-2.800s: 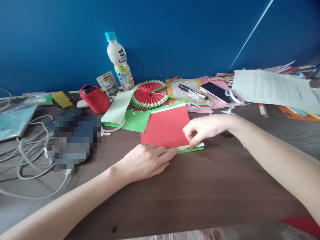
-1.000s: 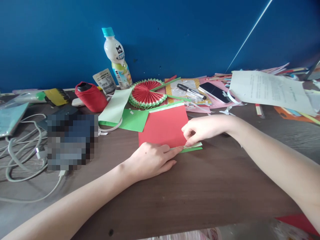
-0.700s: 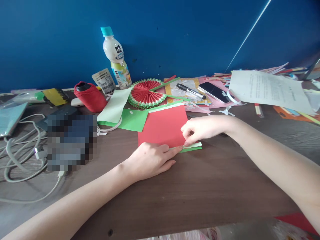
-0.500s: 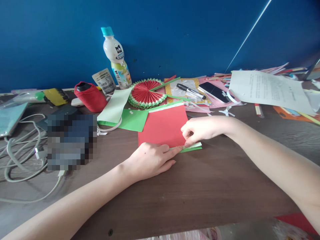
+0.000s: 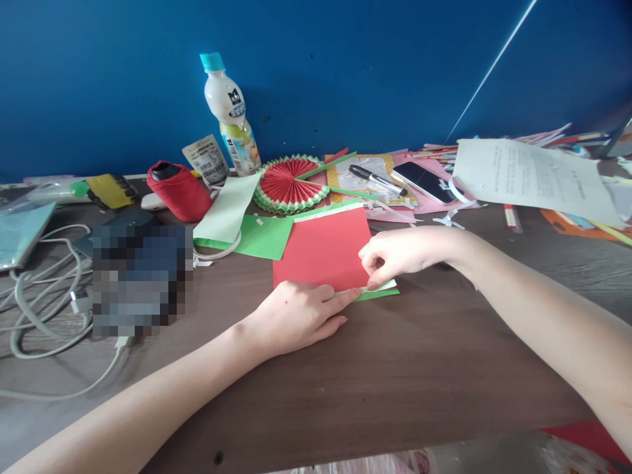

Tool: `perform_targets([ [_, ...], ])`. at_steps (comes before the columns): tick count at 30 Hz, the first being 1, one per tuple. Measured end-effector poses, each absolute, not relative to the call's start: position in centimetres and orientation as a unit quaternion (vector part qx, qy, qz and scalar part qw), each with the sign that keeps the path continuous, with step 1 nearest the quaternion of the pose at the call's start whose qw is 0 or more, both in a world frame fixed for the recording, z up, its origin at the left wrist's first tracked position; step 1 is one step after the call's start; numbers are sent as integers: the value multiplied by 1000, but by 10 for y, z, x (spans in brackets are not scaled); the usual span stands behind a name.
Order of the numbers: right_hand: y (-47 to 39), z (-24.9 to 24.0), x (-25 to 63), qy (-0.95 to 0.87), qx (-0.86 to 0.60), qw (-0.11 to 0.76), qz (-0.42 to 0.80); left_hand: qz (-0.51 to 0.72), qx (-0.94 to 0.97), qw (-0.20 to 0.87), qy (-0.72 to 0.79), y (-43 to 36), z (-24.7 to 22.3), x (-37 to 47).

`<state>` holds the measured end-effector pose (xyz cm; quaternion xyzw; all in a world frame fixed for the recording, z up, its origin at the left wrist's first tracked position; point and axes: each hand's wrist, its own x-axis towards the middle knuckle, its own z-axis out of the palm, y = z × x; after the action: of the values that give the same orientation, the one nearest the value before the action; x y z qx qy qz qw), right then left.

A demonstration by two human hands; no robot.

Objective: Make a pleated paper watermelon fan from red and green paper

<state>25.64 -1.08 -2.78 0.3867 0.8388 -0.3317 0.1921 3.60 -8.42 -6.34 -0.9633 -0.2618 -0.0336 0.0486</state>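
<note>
A red sheet (image 5: 323, 253) lies on the brown table, with white and green strips along its far and near edges. My left hand (image 5: 299, 318) rests flat over the near left part, fingers spread, its index finger on the pale strip (image 5: 388, 286). Close to that fingertip, my right hand (image 5: 385, 258) is curled, thumb and fingertips pressing at the strip; whether anything is pinched in it is too small to tell. Green paper (image 5: 264, 238) and a pale sheet (image 5: 230, 209) lie left of the red one. Behind stands a pleated red and green paper fan (image 5: 291, 184).
A bottle (image 5: 231, 118) stands by the blue wall. Further left are a red-wrapped object (image 5: 184, 194), white cables (image 5: 24, 303) and a blurred-out dark item. A marker (image 5: 378, 180), a phone (image 5: 425, 182) and a printed sheet (image 5: 533, 178) lie at the back right.
My right hand has shifted very slightly to the right along the near strip. My left hand stays in place.
</note>
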Motion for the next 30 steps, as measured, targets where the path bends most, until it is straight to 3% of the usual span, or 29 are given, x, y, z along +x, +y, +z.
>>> perform_targets([
  [30,-20,-13,253,821,421,244,-300,-19,-962,35,-270,-84,-62,36],
])
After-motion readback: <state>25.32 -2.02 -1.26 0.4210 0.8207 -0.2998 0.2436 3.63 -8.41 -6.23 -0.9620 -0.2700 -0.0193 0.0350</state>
